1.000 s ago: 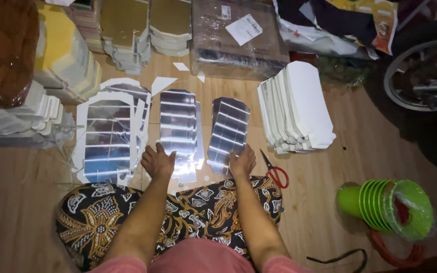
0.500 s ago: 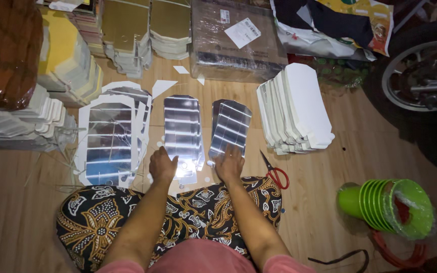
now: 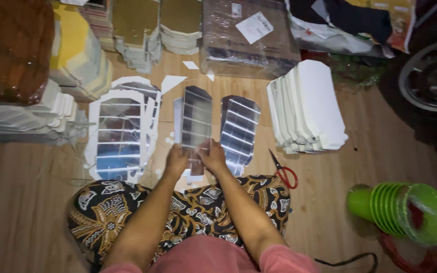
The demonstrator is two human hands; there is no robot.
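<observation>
Silver foil-faced card blank [image 3: 196,119] is being lifted at centre frame, near end pinched between both hands, far end tilting up off the small stack of silver blanks [image 3: 178,121] lying on the wooden floor [image 3: 21,202]. Left hand [image 3: 176,161] is clamping the lower left edge, right hand [image 3: 212,155] is clamping the lower right edge, fingers closed on the card, hands nearly touching each other. Second silver pile [image 3: 239,132] is lying just right of it, wider sheets with white borders [image 3: 120,134] lying left of centre, white card stack [image 3: 309,114] fanning at right, red-handled scissors [image 3: 284,172] lying near the right knee of the patterned cloth [image 3: 198,207], green cups [image 3: 398,210] lying at lower right. Risks, as a judgement: grip is sitting only at one short end, so the long blank is likely flexing and could crease along a score line or slip out; more than one sheet may be coming up together, cannot tell from this view; the swinging far end could be knocking the neighbouring silver pile out of line; glossy face is prone to smudging under the fingers; light is dim, so misalignment is easy to miss; scissors close to the knee could be getting nudged.
</observation>
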